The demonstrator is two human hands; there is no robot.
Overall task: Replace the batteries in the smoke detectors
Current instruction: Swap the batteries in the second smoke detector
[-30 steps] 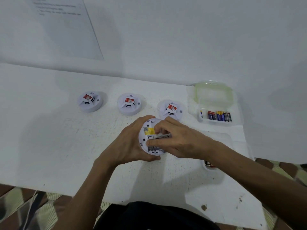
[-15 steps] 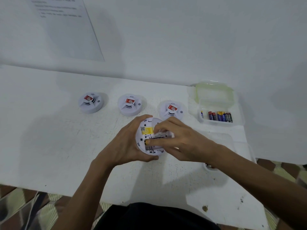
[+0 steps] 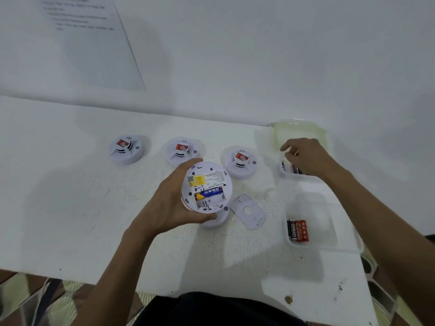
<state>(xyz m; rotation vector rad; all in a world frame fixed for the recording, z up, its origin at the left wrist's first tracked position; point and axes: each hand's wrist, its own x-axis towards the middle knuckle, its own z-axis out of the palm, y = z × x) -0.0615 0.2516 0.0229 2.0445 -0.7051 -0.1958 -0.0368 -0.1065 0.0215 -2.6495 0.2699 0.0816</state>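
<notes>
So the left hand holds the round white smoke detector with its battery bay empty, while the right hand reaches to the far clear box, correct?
Not empty: the head view shows one blue battery in the bay of the round white smoke detector held by the left hand. The rest is right.

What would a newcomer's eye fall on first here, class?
The upturned smoke detector gripped in the left hand at centre, its compartment open with one blue battery inside. Next, the right hand poised over the far battery box at the right. Three more detectors sit in a row behind.
</notes>
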